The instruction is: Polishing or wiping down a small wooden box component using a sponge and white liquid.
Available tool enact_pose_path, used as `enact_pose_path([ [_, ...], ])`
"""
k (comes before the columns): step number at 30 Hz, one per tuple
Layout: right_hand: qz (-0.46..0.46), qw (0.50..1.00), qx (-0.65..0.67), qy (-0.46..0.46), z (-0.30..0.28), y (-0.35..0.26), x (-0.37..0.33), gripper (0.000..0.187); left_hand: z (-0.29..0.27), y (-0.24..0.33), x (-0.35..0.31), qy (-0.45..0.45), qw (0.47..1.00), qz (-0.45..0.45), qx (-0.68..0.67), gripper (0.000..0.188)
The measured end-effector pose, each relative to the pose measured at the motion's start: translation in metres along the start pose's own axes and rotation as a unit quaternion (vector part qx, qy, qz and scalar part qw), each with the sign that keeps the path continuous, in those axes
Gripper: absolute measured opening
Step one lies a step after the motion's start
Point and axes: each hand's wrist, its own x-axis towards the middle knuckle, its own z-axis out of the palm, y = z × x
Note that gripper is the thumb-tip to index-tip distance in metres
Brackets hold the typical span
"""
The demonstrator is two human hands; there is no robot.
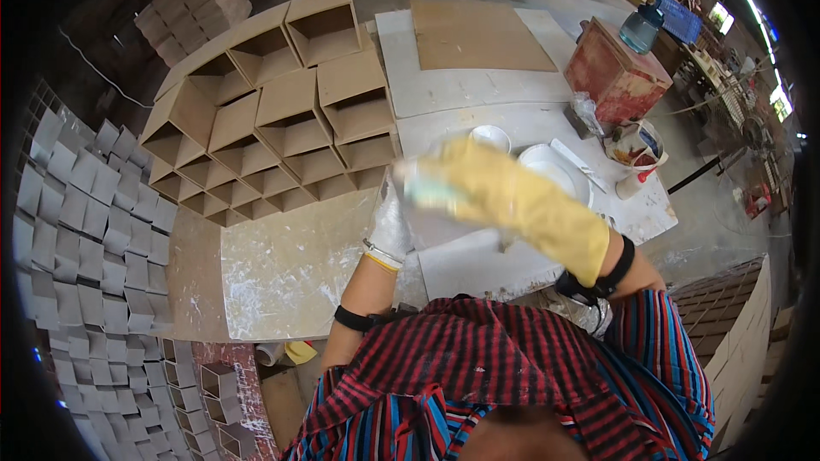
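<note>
My right hand, in a yellow rubber glove, is bent round a pale green, pad-like thing, blurred by motion. My left hand wears a white glove and stands upright just left of it; its fingers are smeared and partly hidden. Below the pale green thing a light grey surface shows, its shape unclear. Beyond the right glove are a white bowl and a round white dish, with a flat white strip-like tool lying across the dish's edge.
Open brown boxes stand stacked at the left of the paint-spotted table. Many grey boxes fill the far left. At the right are a bucket, a red-capped bottle and a red box bearing a blue jug.
</note>
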Motion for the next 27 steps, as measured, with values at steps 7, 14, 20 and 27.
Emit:
enact_pose_path([
  [7, -0.053, 0.961, -0.257, 0.087, -0.026, 0.046, 0.004, 0.040, 0.017, -0.017, 0.006, 0.065, 0.980, 0.039, 0.184, 0.052],
  [14, 0.027, 0.990, -0.082, -0.112, 0.013, 0.009, -0.015, 0.046, 0.000, 0.002, 0.002, -0.098, 0.913, 0.015, 0.395, 0.052],
  [20, -0.012, 0.968, -0.251, -0.003, -0.024, 0.030, 0.002, 0.040, 0.033, -0.006, -0.007, -0.001, 0.998, -0.013, -0.054, 0.056],
  [27, -0.216, 0.942, -0.255, -0.018, -0.004, 0.010, -0.034, 0.031, -0.006, 0.003, -0.009, 0.046, 0.999, -0.010, -0.023, 0.054],
])
